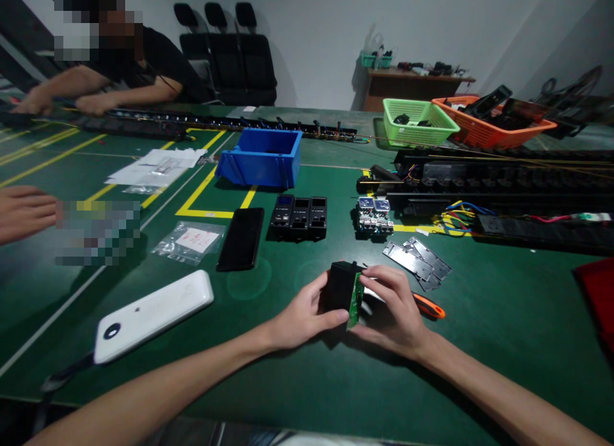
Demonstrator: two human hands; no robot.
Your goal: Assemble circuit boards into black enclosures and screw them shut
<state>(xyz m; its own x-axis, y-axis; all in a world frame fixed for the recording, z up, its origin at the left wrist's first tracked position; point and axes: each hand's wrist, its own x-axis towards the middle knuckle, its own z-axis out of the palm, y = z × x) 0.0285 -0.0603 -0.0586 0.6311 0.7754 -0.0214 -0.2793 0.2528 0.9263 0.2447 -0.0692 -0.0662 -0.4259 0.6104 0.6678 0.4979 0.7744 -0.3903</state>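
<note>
At lower centre, the left hand [303, 315] clasps a black housing [338, 285] between thumb and fingers while the right hand [401, 313] pinches a green circuit board [355, 301] edgewise at its side, presumably steadying both.

An electronics workshop: right of the blue bin [263, 158], the green surface [503, 299] carries circuit modules [373, 217], wired black housings [532, 230] and parts baskets [417, 136].
</note>
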